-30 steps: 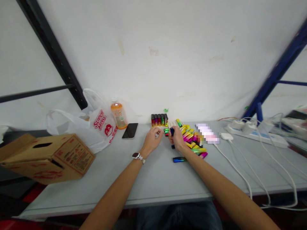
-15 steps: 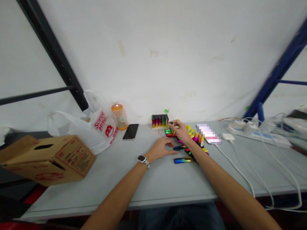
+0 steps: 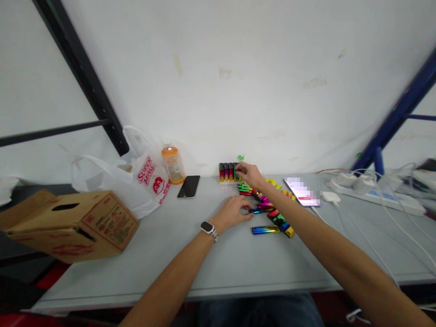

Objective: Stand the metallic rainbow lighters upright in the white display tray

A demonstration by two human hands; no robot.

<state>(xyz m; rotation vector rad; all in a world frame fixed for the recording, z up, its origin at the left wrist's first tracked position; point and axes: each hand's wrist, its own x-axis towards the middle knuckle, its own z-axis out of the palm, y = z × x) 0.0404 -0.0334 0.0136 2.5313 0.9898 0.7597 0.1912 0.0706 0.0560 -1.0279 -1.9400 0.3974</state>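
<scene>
Shiny multicoloured lighters stand upright in rows in a low tray (image 3: 229,182) against the wall. My right hand (image 3: 250,174) is at the tray's right end, fingers pinched round a lighter (image 3: 236,173) that they mostly cover. Nearer to me, my left hand (image 3: 235,211) rests on the table, thumb and fingers closing on the dark end of a blue lighter (image 3: 261,210). Several loose lighters (image 3: 264,200) lie in a pile under and beside my right forearm. One blue-and-gold lighter (image 3: 265,230) lies apart at the front of the pile.
A black phone (image 3: 189,186), an orange bottle (image 3: 173,164), a white plastic bag (image 3: 143,190) and a cardboard box (image 3: 75,222) are on the left. To the right are a lit phone (image 3: 301,191), a white charger (image 3: 331,197), cables and a power strip (image 3: 378,193).
My right hand has moved slightly up and over the tray's right end with the lighter. My left hand stays by the blue lighter. The whole view has shifted a little.
</scene>
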